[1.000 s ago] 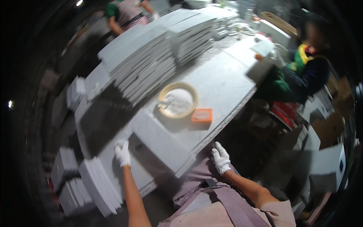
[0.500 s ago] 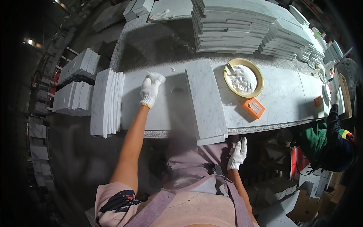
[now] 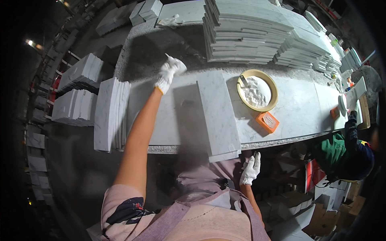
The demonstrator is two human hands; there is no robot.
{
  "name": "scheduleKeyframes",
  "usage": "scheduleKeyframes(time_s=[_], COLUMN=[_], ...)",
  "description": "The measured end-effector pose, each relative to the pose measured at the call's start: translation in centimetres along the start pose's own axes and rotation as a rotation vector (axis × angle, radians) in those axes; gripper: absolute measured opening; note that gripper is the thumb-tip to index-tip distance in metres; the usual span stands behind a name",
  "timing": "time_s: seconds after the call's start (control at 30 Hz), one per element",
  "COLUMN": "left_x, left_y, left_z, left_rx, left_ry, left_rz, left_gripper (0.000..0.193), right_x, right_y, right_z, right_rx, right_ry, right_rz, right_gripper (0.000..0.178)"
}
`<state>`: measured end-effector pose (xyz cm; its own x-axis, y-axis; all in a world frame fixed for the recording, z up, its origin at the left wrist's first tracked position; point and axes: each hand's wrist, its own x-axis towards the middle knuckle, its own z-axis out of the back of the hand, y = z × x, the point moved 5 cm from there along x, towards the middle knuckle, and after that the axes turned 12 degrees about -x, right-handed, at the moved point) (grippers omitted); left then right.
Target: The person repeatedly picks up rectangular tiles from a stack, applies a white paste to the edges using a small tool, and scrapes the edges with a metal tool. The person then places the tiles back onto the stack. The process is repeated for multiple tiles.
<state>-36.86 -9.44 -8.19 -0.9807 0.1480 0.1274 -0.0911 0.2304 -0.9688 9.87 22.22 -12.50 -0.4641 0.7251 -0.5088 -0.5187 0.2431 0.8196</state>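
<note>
Tile: lies on the worktop between the hands, its near end overhanging the edge; pale, long and flat, with faint grey veining, another edge peeping out beneath.
Left hand: has just swung farther out from the body, toward the worktop's far side; gloved, blurred, and I cannot tell whether it grips anything.
Reach: by my judgement, this leaves the tile untouched, both hands being clear of it.
Right hand: stays low by the near edge, fingers straight and together; whether they pinch something, I cannot tell.
Bowl: beyond the right hand, with white contents.
Orange block: between bowl and right hand.
</note>
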Motion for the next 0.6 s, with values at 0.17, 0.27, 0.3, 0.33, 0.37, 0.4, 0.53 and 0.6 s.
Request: scheduleKeyframes(time_s=[0.17, 0.27, 0.3, 0.33, 0.37, 0.4, 0.53, 0.6], left_x=[-4.9, -3.3, -2.8, -2.5, -2.5, -2.9, -6.6, -7.7], left_y=[2.8, 2.3, 2.3, 2.1, 2.1, 2.0, 1.5, 0.7], left_z=[-0.5, 2.8, 3.0, 2.8, 2.6, 2.2, 0.8, 0.0], left_rx=[0.478, 0.764, 0.509, 0.449, 0.401, 0.394, 0.919, 1.232], left_ry=[0.26, -0.297, -0.369, -0.312, -0.299, -0.236, -0.147, -0.161], left_rz=[0.208, 0.156, 0.095, 0.014, -0.006, -0.021, 0.02, -0.041], left_gripper=[0.027, 0.038, 0.036, 0.032, 0.028, 0.028, 0.033, 0.043], right_x=[2.3, 4.2, 4.3, 4.3, 4.2, 3.8, 1.9, 1.8], right_y=[-2.7, -4.5, -4.7, -4.5, -4.7, -4.0, -2.1, -1.9], right_z=[-0.4, -0.3, -0.1, -0.1, 0.0, -0.2, -0.5, -0.5], right_rx=[-0.071, -0.123, -0.123, -0.158, -0.201, -0.142, -0.07, -0.082], right_ry=[0.032, -0.078, -0.112, -0.147, -0.146, -0.105, 0.036, 0.064], right_rz=[0.162, 0.269, 0.283, 0.323, 0.22, 0.254, 0.032, -0.037], right_gripper=[0.032, 0.051, 0.055, 0.056, 0.056, 0.056, 0.06, 0.061])
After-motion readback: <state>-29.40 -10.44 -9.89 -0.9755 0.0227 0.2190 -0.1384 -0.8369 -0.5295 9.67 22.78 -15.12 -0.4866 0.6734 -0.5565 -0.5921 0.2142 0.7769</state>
